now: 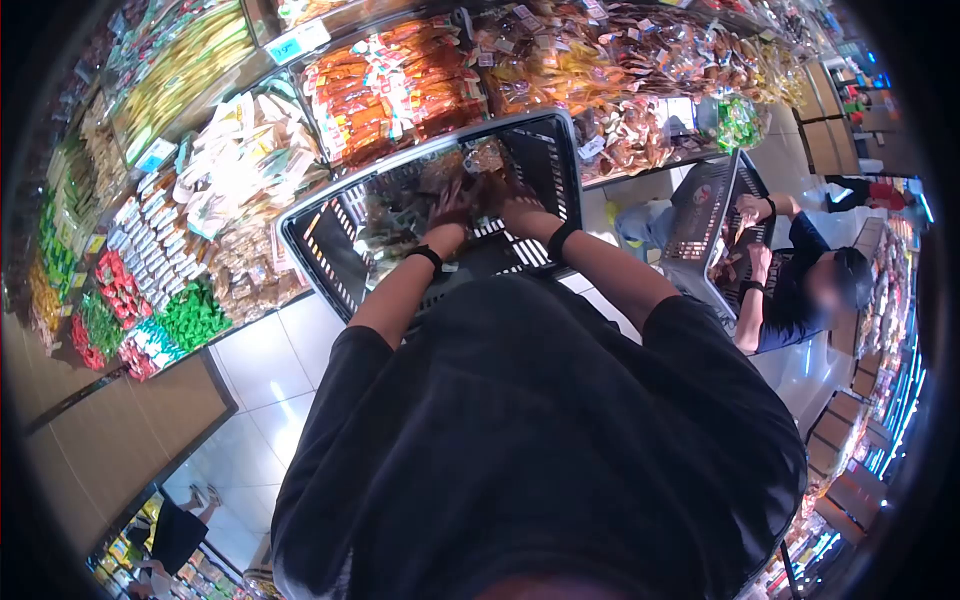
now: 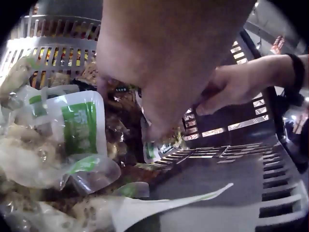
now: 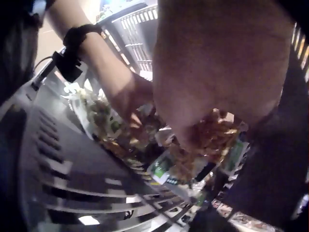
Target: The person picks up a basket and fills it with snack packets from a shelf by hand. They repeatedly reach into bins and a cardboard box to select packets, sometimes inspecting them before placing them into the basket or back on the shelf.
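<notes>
A dark shopping basket (image 1: 548, 150) holds several clear snack packs with white and green labels. Inside it, my left hand (image 1: 450, 205) reaches down with spread fingers onto dark brown packs (image 2: 116, 130), beside pale packs (image 2: 29, 154) heaped on the left. A white and green label (image 2: 79, 123) faces up there. My right hand (image 1: 512, 208) is beside it, at the basket's far right part. In the right wrist view its thumb and fingers grip a reddish-brown snack pack (image 3: 212, 145); the palm hides part of it.
Store bins of orange-red packs (image 1: 390, 85), white packs (image 1: 250, 150) and green packs (image 1: 192, 315) line the far and left sides. At right, another person (image 1: 815, 280) has both hands at a second basket (image 1: 700, 215). Someone else stands at lower left (image 1: 180, 530).
</notes>
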Action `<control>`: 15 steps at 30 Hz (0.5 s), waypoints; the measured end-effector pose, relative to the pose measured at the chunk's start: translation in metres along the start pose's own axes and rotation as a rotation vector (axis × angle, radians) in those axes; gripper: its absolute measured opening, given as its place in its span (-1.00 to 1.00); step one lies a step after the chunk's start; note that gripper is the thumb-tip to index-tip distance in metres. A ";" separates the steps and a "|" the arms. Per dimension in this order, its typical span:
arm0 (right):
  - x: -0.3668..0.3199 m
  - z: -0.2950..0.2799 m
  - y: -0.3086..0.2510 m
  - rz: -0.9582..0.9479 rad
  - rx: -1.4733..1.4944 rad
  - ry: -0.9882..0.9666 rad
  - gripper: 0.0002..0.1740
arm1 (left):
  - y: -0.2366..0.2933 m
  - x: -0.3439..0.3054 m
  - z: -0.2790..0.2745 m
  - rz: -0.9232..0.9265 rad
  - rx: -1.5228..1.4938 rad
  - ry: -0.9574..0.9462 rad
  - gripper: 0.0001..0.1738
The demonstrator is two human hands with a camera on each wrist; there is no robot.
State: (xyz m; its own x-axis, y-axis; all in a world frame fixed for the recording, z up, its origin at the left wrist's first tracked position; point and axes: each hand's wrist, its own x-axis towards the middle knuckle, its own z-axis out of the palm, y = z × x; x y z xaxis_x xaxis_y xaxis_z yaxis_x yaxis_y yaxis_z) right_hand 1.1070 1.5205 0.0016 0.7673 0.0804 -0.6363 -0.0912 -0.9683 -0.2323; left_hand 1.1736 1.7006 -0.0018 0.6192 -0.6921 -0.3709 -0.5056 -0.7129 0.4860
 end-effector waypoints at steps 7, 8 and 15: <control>0.001 -0.026 -0.019 0.108 0.218 -0.013 -0.32 | -0.008 0.034 0.037 0.010 0.049 0.369 -0.25; 0.015 0.008 -0.007 -0.054 0.117 0.226 -0.37 | -0.012 0.041 0.044 0.026 0.111 0.444 -0.32; 0.014 0.034 -0.024 0.053 0.145 -0.185 -0.56 | -0.004 0.027 0.027 0.024 0.101 0.435 -0.36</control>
State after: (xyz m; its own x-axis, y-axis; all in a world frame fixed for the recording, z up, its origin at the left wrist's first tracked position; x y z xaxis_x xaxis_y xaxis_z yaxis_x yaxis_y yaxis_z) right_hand 1.0979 1.5534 -0.0266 0.6305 0.0850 -0.7715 -0.2286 -0.9296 -0.2893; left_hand 1.1764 1.6814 -0.0353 0.7907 -0.6119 0.0177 -0.5659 -0.7196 0.4025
